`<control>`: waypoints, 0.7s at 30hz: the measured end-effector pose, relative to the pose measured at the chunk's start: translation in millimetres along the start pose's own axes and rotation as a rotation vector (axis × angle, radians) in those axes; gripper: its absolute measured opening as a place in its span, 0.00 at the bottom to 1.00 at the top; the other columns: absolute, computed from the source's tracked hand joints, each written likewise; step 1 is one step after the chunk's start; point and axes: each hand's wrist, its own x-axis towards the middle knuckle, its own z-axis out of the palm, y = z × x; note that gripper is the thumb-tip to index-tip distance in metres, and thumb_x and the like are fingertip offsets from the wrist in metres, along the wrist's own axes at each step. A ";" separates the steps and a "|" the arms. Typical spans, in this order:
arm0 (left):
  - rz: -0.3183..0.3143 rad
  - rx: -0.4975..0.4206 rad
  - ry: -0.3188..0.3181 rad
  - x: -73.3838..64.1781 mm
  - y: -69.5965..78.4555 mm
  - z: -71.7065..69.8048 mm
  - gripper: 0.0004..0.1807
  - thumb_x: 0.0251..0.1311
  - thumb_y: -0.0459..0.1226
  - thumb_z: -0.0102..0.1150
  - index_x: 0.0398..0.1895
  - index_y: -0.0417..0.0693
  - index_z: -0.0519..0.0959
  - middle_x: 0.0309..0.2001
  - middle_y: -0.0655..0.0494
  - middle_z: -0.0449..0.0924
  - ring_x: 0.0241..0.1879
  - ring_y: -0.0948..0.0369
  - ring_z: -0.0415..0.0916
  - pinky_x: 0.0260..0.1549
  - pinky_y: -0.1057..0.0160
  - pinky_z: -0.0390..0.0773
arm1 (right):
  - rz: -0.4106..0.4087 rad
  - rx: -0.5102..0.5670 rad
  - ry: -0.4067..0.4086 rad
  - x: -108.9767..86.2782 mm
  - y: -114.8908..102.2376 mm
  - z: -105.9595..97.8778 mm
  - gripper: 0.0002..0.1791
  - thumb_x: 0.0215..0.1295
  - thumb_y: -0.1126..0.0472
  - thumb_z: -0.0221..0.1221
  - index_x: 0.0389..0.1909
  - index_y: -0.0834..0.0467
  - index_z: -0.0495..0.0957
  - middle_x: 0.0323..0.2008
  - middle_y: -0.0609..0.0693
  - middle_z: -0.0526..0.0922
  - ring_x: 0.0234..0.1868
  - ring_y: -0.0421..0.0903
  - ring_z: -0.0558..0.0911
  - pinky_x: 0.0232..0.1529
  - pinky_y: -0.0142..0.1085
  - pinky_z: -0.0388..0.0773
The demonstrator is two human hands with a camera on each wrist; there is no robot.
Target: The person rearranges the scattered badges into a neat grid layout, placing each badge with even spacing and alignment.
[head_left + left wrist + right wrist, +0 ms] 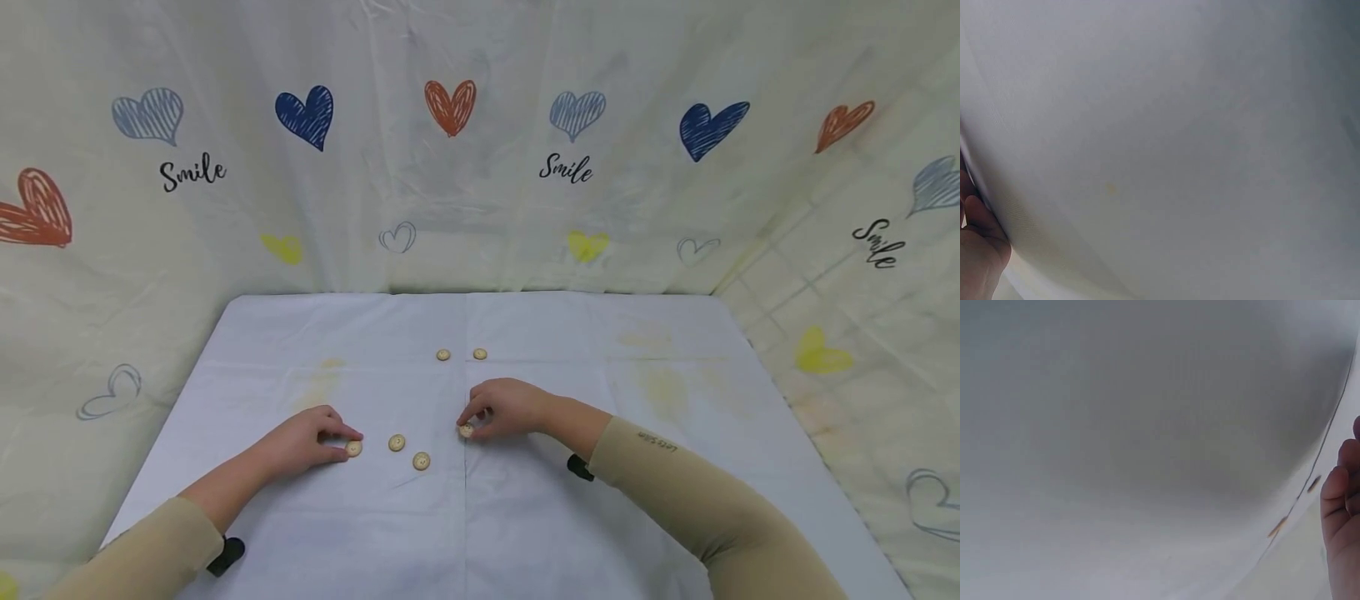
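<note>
My left hand [303, 442] pinches a round wooden button [354, 448] between thumb and finger, low over the white tablecloth. On the other side, my right hand [510, 408] has its thumb and index finger on another wooden button [466, 431], gripped at its edges. Between the hands lie two more buttons, one [397, 442] slightly farther back and the other [422, 461] nearer. In the left wrist view only part of the left hand [982, 256] shows, its button hidden. The right wrist view catches the right hand [1342, 519] at the edge, its button also out of sight.
Farther back on the table, two buttons, a left one [443, 354] and a right one [480, 354], lie side by side. The white cloth [337, 533] has creases and faint yellow stains. A curtain [495, 192] printed with hearts hangs behind and beside the table.
</note>
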 end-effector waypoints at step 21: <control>0.010 -0.006 -0.004 0.2 -1.0 -0.4 0.15 0.54 0.41 0.73 0.46 0.59 0.88 0.38 0.66 0.74 0.39 0.65 0.71 0.39 0.64 0.73 | 0.335 0.100 0.147 -11.2 79.2 -26.2 0.12 0.62 0.53 0.67 0.47 0.46 0.87 0.31 0.42 0.77 0.35 0.41 0.74 0.41 0.37 0.72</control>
